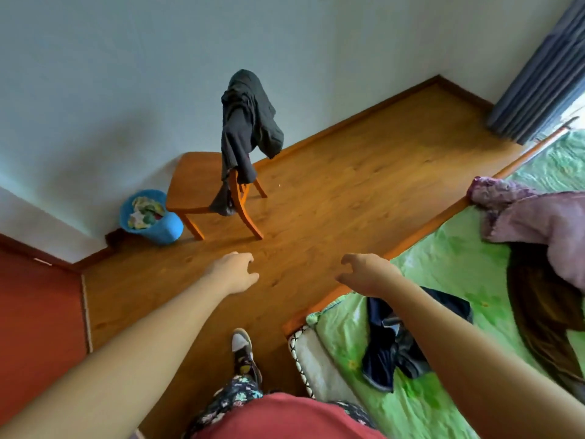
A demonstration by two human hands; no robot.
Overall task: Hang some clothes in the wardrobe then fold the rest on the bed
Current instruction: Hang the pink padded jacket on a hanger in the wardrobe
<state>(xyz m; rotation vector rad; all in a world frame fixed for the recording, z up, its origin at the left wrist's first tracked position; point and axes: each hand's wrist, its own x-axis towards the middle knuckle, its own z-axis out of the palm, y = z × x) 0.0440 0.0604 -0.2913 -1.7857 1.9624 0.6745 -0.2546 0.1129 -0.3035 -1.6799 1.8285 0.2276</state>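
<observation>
Now, the biggest thing near you is the one bed, running off to the right of your right hand, covered in a bright green patterned sheet with a wooden rail along its edge. One wooden chair stands well ahead of your left hand, close to the pale wall.

You can count four garments. One dark grey garment is slung over the chair back, bunched at the top, with long limp ends trailing down past the seat. Three lie on the bed:
- a lilac garment, crumpled, well to the right of your right hand and further off;
- a brown garment, spread flat just below the lilac one, partly under it;
- a navy garment, rumpled with a paler lining showing, under your right forearm and nearer to you than the hand.

One blue bin, with coloured scraps inside, sits beside the chair, ahead and to the left of your left hand.

Both of your hands are stretched out above the floor, apart from each other. The fingers of each are loosely curled and neither grasps anything. The right hand hangs just over the bed's corner rail.
</observation>
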